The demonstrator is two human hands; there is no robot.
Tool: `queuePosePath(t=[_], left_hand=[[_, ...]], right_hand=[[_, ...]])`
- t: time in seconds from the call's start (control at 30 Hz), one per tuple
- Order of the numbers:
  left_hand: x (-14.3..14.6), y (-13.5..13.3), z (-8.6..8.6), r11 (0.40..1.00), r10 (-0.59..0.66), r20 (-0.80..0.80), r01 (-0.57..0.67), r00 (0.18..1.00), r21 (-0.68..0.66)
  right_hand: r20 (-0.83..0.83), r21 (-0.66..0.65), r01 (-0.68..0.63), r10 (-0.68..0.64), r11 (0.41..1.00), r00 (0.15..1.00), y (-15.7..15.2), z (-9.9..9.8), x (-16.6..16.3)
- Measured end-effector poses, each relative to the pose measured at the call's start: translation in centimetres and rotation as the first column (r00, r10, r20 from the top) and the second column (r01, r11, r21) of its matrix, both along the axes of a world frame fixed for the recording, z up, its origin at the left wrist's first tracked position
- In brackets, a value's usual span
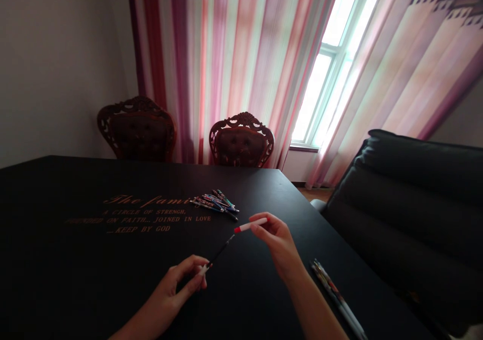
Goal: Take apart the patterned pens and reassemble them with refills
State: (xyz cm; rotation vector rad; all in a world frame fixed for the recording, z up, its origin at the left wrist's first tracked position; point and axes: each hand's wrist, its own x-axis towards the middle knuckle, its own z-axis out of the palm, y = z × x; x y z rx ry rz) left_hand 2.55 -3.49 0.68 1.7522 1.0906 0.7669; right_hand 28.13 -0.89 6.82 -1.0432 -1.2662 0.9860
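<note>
Left hand (177, 284), at 7 o'clock of the frame, pinches the white end of a thin dark pen refill (219, 252) between thumb and forefinger; the refill runs up toward 1 o'clock. Right hand (277, 242) grips a white pen barrel (251, 225) with a red tip at its fingertips, the tip just beside the refill's free end. Both are held above the black table (94, 279). A pile of pens (215, 202) lies at 12 o'clock of the hands; more pens (335, 297) lie at 4 o'clock.

Both forearms are bare, with no sleeves in view. The left hand (177, 284) and right hand (277, 239) wear no gloves, rings, or watch.
</note>
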Motion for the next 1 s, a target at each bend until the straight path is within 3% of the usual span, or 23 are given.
queuePosePath(t=[0.37,0.67,1.0], left_hand=[[-0.01,-0.08,0.14,1.0,0.014,-0.029,-0.013,0.999,0.006],[-0.43,-0.2,-0.45,0.995,0.097,-0.111,-0.094,0.989,0.035],[-0.52,0.03,0.22,0.992,0.096,-0.14,-0.083,0.986,0.096]], right_hand=[[0.056,-0.024,-0.062,0.063,0.998,0.996,0.03,0.06,0.12],[0.139,-0.078,-0.265,0.273,0.961,0.952,-0.36,0.07,0.21],[0.323,-0.143,-0.359,0.387,0.922,0.864,-0.31,-0.68,0.09]])
